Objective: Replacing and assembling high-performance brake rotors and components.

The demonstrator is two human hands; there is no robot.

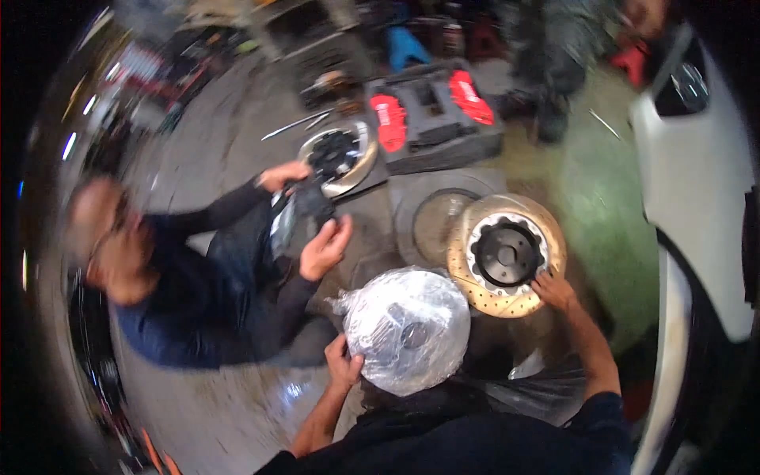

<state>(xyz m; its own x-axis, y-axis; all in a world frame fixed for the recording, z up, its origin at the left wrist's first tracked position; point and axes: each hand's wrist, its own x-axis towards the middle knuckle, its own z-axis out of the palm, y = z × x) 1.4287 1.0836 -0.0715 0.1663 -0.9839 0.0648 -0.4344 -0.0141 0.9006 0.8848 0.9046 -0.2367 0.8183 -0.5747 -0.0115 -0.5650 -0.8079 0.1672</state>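
Observation:
A brake disc wrapped in clear plastic film (427,305) is in front of me. My left hand (344,362) is closed on its left edge, with the thumb on the wrapped face. To the right, my right hand (556,289) grips the lower right part of a bare drilled brake disc (475,286). That disc has a gold-toned friction ring and a black centre with holes. The wrapped disc lies close beside it, and the fingers behind both rims are hidden.
A box with red brake calipers (389,123) in black foam sits at the back. Another brake disc (364,162) lies left of it. A co-worker (214,269) on the left holds a dark part in plastic. A pale car body panel (697,174) stands at right.

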